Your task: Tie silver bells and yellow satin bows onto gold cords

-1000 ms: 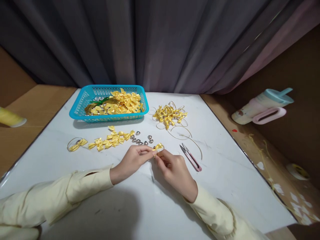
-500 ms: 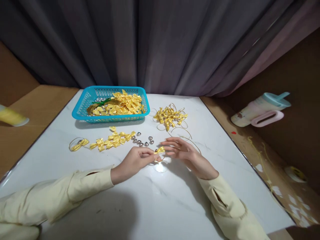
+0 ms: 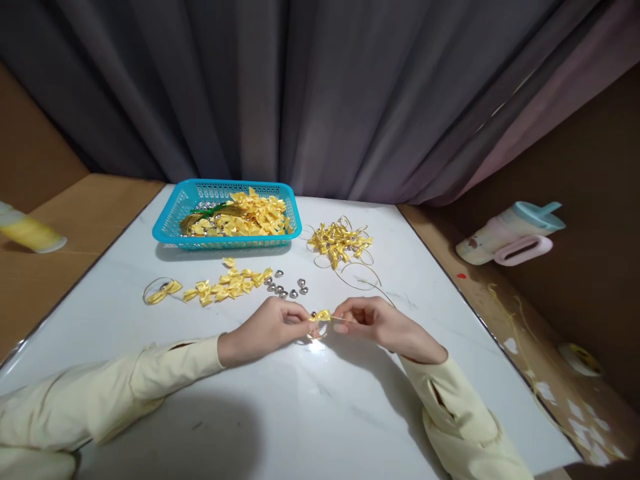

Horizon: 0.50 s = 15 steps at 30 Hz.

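The left hand (image 3: 277, 327) has a narrow grip, thumb and fingertips pinched at the left end of a yellow bow (image 3: 325, 315), which is held just above the white surface (image 3: 300, 413) between the two hands. The right hand (image 3: 387, 328) also has a narrow grip, its thumb and forefinger closed about a thin cord (image 3: 343, 319) that runs out from the bow's right side.

The left fingertips cover part of the bow, so how the cord passes through it cannot be told. A small dark bead at the bow's upper edge is too small to make out well. The ring of cord under the bow is partly lost in a bright glare. Another loose cord (image 3: 361, 265) runs down behind the right hand, its end hidden. In the blue basket (image 3: 227, 241), bows overlap other pieces. The yellow cylinder (image 3: 31, 230) is cut off at the left edge.
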Tool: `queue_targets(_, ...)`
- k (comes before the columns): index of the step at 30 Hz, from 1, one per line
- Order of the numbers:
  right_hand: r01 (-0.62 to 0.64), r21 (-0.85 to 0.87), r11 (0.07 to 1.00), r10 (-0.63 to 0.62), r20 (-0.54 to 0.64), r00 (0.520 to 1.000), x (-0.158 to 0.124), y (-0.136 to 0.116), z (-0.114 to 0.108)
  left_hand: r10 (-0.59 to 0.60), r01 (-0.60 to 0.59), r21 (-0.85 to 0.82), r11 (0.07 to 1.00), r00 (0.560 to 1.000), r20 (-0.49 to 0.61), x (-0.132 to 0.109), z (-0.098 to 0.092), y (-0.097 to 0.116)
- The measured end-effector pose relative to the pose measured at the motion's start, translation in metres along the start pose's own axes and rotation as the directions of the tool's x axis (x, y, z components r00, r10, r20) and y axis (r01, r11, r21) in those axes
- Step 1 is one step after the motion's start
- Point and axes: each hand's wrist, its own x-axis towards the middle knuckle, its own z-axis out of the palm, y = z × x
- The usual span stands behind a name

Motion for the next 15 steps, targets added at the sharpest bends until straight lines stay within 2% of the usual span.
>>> queue_targets(4,0.024,-0.216,0.976,-0.020,0.019,1.000,-0.005,-0.012,-0.001,0.022,-0.022,0.062,0.998,1.000,0.001,-0.002,0.000,0.004)
queue_targets(7,0.062,-0.296,0.953,-0.056,0.030,0.998,-0.007,-0.021,0.002,0.041,-0.040,0.094,0.995,0.999,0.001,-0.003,0.000,0.005)
queue_targets(10,0.062,-0.222,0.973,-0.048,0.068,0.997,-0.005,-0.029,0.008,0.069,-0.068,0.164,0.984,0.998,-0.001,-0.003,-0.001,0.003)
queue_targets(15,-0.040,0.029,0.999,0.038,0.072,0.997,0.008,-0.035,0.019,0.188,-0.182,0.299,0.937,0.982,0.010,-0.004,0.000,0.002)
